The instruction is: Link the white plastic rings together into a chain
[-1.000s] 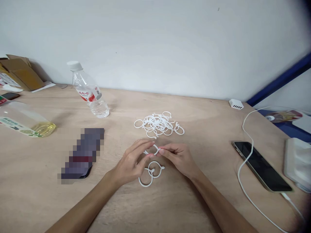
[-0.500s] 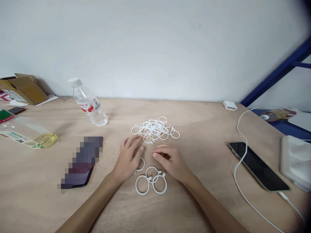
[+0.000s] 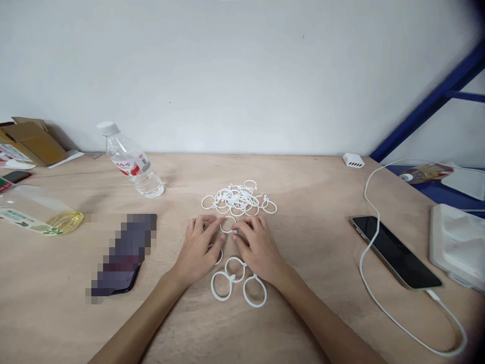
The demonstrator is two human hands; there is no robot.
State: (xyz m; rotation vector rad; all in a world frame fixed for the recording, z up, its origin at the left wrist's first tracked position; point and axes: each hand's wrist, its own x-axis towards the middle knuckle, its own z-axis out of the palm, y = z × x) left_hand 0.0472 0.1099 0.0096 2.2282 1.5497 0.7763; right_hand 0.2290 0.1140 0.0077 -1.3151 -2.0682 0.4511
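A loose pile of white plastic rings (image 3: 238,198) lies mid-table. Just in front of it a single white ring (image 3: 228,224) sits on the wood between my two hands. My left hand (image 3: 199,247) lies low with its fingers spread, and its index tip touches that ring's left edge. My right hand (image 3: 257,247) has bent fingers whose tips press on the ring's right edge. Nearer to me lies a short chain of three linked rings (image 3: 237,280). One more ring (image 3: 219,257) is partly hidden under my left hand.
On the wooden table (image 3: 303,303), a water bottle (image 3: 131,162) lies at the back left. A bottle with yellow liquid (image 3: 41,215) and a cardboard box (image 3: 26,139) are at the far left. A blurred dark object (image 3: 123,253) is left of my hands. A phone (image 3: 394,251) with a white cable (image 3: 379,298) lies right.
Both hands let go of the linked rings, which now lie on the table, and moved forward to a single ring at the pile's near edge. The camera tilted slightly.
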